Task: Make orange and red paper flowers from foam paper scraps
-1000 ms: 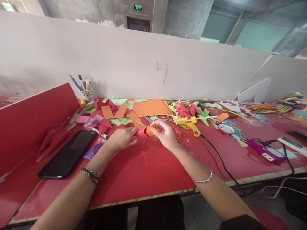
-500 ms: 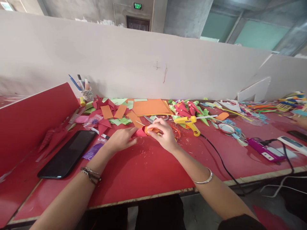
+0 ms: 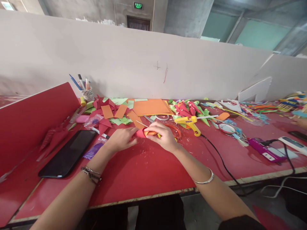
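My left hand is closed around a rolled red paper cone above the table's middle. Out of the cone's right end comes an orange paper piece, pinched between the thumb and fingers of my right hand. A thin stick shows just behind the cone; I cannot tell if it belongs to it. Right of my hands lies a yellow hot glue gun with a clear glue stick in its back. An orange tape ring is partly hidden behind my right hand.
Red, green and orange paper pieces and orange sheets lie at the back. A pile of small paper figures sits behind the glue gun. A black phone is at left, a purple power strip at right. A person's hand shows at the far right.
The fingers of my right hand have lowered and closed further over the orange piece at the cone's mouth. My left hand keeps its hold on the cone.
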{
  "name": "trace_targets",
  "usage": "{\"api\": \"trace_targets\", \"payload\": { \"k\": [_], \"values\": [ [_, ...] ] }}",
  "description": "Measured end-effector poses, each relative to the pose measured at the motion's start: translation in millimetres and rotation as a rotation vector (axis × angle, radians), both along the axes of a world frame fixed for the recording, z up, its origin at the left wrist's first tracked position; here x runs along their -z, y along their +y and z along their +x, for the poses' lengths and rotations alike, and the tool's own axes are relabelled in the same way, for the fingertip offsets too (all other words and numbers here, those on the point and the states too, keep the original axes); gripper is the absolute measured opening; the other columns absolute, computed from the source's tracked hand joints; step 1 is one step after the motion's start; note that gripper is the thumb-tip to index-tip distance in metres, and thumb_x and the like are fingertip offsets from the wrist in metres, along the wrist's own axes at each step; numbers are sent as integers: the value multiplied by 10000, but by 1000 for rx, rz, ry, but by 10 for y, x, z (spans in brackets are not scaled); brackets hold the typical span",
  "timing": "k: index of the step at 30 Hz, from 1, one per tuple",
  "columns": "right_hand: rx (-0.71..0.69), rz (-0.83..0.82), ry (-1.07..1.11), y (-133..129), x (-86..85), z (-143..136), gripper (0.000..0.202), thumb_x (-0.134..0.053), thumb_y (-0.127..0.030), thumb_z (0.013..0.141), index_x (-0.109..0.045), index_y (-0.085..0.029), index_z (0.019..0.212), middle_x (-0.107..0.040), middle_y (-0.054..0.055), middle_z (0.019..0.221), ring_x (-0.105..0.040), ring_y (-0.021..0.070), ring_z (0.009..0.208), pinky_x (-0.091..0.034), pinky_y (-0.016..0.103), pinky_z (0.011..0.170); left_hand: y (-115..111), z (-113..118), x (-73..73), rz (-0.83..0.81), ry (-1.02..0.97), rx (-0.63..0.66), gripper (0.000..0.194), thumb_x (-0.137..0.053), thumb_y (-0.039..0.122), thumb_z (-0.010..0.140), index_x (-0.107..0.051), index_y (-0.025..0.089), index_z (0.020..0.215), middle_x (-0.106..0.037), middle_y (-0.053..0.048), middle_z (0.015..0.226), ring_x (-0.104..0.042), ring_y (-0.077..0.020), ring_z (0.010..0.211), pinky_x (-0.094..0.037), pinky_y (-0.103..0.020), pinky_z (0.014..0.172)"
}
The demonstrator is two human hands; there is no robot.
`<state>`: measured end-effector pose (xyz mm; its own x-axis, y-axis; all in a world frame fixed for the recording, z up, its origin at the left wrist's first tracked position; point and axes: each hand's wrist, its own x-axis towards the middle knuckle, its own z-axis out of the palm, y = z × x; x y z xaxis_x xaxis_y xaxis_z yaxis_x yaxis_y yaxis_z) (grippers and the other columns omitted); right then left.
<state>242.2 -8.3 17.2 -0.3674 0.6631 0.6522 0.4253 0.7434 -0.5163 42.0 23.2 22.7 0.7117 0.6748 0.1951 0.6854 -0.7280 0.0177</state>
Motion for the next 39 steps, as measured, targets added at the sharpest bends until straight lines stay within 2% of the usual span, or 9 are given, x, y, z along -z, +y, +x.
{"api": "trace_targets", "payload": {
  "k": [6,11,15,23,28,35,39],
  "values": [
    [57,10,3,0,19,-8,155,-527,-314,791,-599,-272,921,-476,29,885,-522,154,826,-453,304,721,1,2,12,-17,-15,8,248,-367,231,746,-510,157,936,-576,-42,718,-537,-157,603,-358,-242,515],
    [47,14,45,-24,-13,-24,262,-549,-275,781,-526,-289,1041,-512,31,928,-514,173,898,-436,333,784,2,11,21,-22,-4,18,201,-359,228,750,-499,159,877,-561,-31,687,-524,-155,584,-346,-245,512],
    [68,-5,62,-41,-34,-25,315,-585,-305,748,-518,-294,1056,-508,37,962,-505,186,926,-445,336,772,-2,9,15,-40,-13,-6,194,-356,227,746,-488,160,872,-561,-35,692,-531,-161,600,-355,-244,523],
    [69,4,94,-18,-15,-22,240,-533,-284,791,-555,-311,1028,-523,19,923,-522,161,882,-437,329,789,21,-14,76,-18,17,-1,263,-277,258,789,-410,136,981,-567,-46,678,-527,-177,589,-355,-268,541],
    [70,-39,154,-19,9,-43,230,-519,-282,803,-563,-299,1027,-525,19,897,-526,158,854,-459,318,742,11,-2,100,2,45,14,214,-241,253,805,-414,150,878,-534,-35,619,-499,-178,546,-322,-277,516],
    [56,-88,176,-27,29,-63,222,-523,-296,800,-583,-274,1013,-516,26,886,-534,140,797,-469,275,648,-29,36,49,22,132,15,196,-237,240,810,-407,154,854,-526,-26,587,-481,-172,511,-294,-280,489],
    [76,-82,152,-28,32,-76,211,-521,-308,799,-588,-269,996,-526,26,884,-534,137,792,-468,271,655,-38,52,32,42,149,30,207,-226,234,812,-408,149,864,-528,-30,587,-488,-182,508,-293,-285,477]
  ]
}}
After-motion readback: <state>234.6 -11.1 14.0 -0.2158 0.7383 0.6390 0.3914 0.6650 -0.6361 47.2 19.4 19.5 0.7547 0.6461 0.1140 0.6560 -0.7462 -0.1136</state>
